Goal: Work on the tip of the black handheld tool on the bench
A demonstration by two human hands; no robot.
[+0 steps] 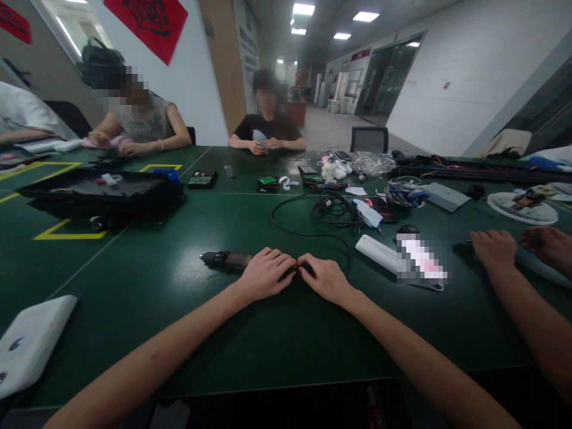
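A dark electric screwdriver point(232, 260) lies on the green table, its tip pointing left and its cable running from the right end. My left hand point(269, 273) is wrapped over its rear end, fingers curled. My right hand point(324, 277) pinches at the cable end, its fingertips meeting those of my left hand. The exact spot between the fingertips is small and mostly hidden. Beyond the hands, the black cable point(328, 205) lies coiled on the table.
A black tray point(102, 196) stands at the left, and a white box point(33, 339) at the near left. Right of my hands lie a white power strip point(378, 253) and a blurred-out item. Another person's hands point(496, 250) work at the far right. Circuit boards point(268, 183) lie further back.
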